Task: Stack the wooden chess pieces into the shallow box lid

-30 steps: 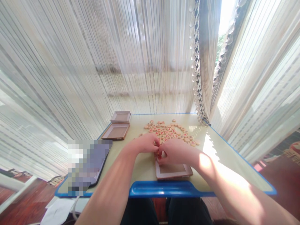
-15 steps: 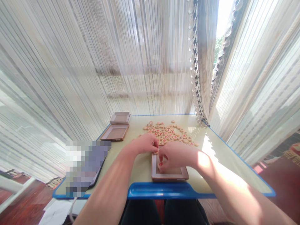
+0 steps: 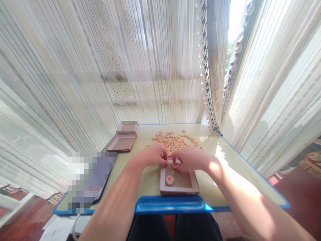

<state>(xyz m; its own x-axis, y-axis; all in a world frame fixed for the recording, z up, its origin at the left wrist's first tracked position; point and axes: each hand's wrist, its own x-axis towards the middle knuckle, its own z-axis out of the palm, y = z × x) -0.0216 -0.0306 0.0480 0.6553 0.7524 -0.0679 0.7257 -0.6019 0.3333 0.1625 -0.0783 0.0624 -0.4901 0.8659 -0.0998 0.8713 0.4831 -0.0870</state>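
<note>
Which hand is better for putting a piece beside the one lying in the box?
Probably the right hand: it pinches a red-marked piece over the box, beyond the lying piece. The left hand is at the box's far left corner, its grip hard to make out.

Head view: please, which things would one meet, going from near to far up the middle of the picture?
Dark-clothed legs → blue ledge → lone piece lying in the shallow box → second piece at the right hand → scattered pieces → striped curtain.
</note>
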